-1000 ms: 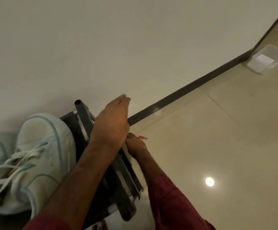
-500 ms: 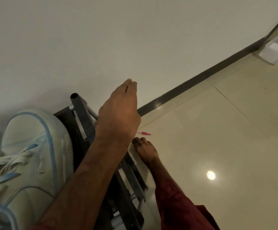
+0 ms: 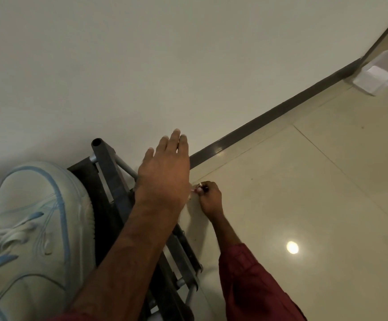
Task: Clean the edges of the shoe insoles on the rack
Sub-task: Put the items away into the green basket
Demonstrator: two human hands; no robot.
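A white sneaker (image 3: 37, 216) with light blue trim sits on the dark shoe rack (image 3: 107, 163) at the lower left. No insole shows. My left hand (image 3: 165, 177) reaches over the rack's right end with its fingers straight, holding nothing. Lower down, near the floor beside the rack, my right hand (image 3: 209, 200) has its fingers curled and pinches a small thin pink item (image 3: 197, 188). Most of that item is hidden by both hands.
A plain wall fills the top of the view, with a dark skirting board (image 3: 281, 117) along its foot. A white plastic container (image 3: 378, 72) stands in the far corner. The glossy tiled floor (image 3: 304, 181) spreads to the right and mirrors a ceiling light (image 3: 292, 247).
The pink item lay on the floor just past my right hand; now that hand's fingers have closed round it. My left hand stays stretched over the rack's end.
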